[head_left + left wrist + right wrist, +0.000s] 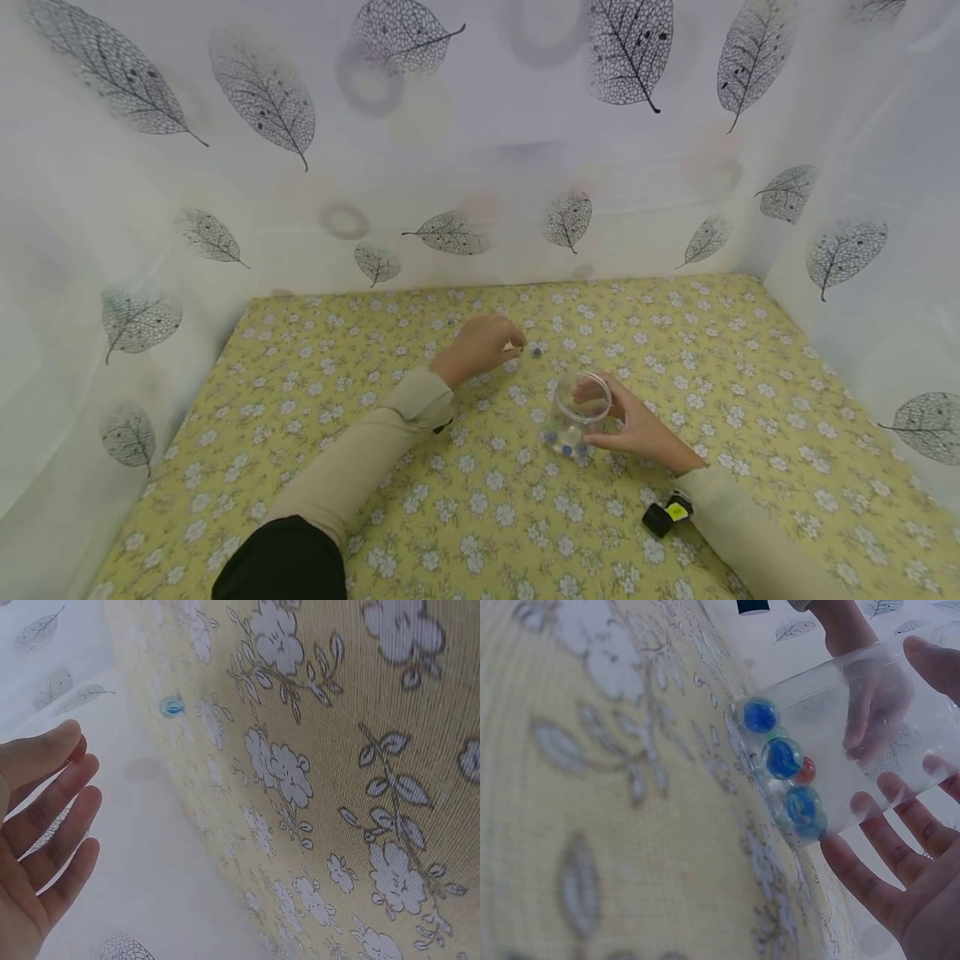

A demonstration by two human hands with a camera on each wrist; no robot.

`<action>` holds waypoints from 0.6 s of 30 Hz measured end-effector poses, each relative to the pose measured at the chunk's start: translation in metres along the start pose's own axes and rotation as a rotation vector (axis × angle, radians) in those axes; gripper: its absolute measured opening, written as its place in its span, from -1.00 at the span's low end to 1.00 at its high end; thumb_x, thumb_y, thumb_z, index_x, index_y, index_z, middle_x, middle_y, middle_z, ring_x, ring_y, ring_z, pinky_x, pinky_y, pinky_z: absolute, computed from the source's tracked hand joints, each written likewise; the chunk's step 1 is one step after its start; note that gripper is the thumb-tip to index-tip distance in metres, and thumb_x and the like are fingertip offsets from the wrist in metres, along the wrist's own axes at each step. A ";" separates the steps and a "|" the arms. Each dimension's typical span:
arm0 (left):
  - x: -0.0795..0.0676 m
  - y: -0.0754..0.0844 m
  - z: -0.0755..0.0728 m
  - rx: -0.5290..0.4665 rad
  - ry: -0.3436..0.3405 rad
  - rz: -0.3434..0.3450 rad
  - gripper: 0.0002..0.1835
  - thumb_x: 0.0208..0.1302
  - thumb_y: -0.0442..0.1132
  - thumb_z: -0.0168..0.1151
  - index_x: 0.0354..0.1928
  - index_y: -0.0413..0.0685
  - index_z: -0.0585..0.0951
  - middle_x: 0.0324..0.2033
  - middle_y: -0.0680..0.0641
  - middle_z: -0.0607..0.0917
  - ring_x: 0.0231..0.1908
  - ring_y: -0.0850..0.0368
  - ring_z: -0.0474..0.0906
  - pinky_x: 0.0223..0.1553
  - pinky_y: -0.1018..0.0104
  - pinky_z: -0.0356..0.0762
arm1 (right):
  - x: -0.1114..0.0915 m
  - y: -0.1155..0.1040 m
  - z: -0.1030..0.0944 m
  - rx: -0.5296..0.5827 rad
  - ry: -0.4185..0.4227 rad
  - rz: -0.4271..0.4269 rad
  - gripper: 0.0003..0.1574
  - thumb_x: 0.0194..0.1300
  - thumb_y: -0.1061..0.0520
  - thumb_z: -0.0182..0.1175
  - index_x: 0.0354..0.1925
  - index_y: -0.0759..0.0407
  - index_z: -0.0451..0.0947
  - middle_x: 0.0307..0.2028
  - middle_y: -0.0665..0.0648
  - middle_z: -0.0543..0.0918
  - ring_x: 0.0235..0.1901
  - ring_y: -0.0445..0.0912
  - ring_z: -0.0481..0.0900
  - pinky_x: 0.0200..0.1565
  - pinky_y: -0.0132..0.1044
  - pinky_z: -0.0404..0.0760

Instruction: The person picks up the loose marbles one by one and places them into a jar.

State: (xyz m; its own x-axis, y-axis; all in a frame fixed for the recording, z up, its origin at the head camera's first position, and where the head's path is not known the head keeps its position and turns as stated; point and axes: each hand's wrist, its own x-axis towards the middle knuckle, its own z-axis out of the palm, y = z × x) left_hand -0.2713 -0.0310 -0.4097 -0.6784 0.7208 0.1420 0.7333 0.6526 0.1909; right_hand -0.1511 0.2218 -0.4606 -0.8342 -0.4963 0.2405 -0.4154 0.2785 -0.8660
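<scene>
My left hand (483,343) reaches low over the cloth left of the jar. Between its thumb and forefinger it pinches a small red marble (78,749), mostly hidden by the fingertips; the other fingers are spread. A blue glass marble (537,352) lies on the cloth just right of those fingertips. My right hand (633,425) holds a clear, open-topped jar (562,408), thumb on the near side and fingers round the far side. Inside, at the bottom, are several blue marbles (783,757) and a reddish one (805,771). The jar stands upright on the cloth.
A yellow cloth with white flowers (465,517) covers the table. White curtains with leaf prints (480,158) enclose the back and both sides. A black device with a yellow label (678,508) is at the right wrist.
</scene>
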 end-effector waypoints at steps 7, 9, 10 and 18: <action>-0.015 0.007 -0.003 -0.045 0.086 -0.017 -0.81 0.18 -0.17 0.31 -0.16 0.00 0.72 -0.26 0.07 0.75 -0.29 0.25 0.64 -0.25 0.38 0.61 | 0.000 -0.001 -0.001 -0.021 -0.004 0.016 -0.13 0.08 0.37 0.32 0.30 0.31 0.15 0.11 0.30 0.42 0.09 -0.30 0.45 0.04 -0.33 0.56; -0.019 0.009 -0.004 -0.049 0.120 -0.008 -0.80 0.17 -0.16 0.32 -0.16 0.01 0.72 -0.26 0.07 0.76 -0.30 0.25 0.64 -0.27 0.39 0.61 | 0.000 -0.001 -0.001 -0.020 -0.004 0.019 -0.13 0.07 0.37 0.32 0.29 0.33 0.15 0.11 0.30 0.42 0.09 -0.31 0.44 0.04 -0.34 0.56; -0.022 0.010 -0.004 -0.057 0.137 -0.004 -0.80 0.17 -0.16 0.32 -0.17 0.00 0.72 -0.26 0.07 0.76 -0.30 0.25 0.64 -0.27 0.39 0.61 | 0.000 -0.001 -0.001 -0.018 -0.004 0.019 -0.13 0.07 0.37 0.32 0.29 0.34 0.15 0.11 0.30 0.42 0.09 -0.32 0.44 0.04 -0.34 0.56; -0.036 0.026 -0.012 -0.168 0.274 0.003 -0.83 0.15 -0.16 0.33 -0.21 0.01 0.73 -0.29 0.06 0.76 -0.31 0.17 0.65 -0.29 0.36 0.59 | 0.000 0.002 -0.001 -0.010 -0.002 -0.006 -0.13 0.07 0.40 0.31 0.29 0.41 0.13 0.10 0.35 0.41 0.09 -0.29 0.45 0.04 -0.36 0.55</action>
State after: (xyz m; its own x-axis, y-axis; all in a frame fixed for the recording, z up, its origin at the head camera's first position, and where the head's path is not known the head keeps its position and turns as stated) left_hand -0.2283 -0.0427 -0.3985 -0.6796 0.6185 0.3946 0.7334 0.5862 0.3443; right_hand -0.1524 0.2230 -0.4617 -0.8309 -0.4997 0.2448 -0.4241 0.2837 -0.8601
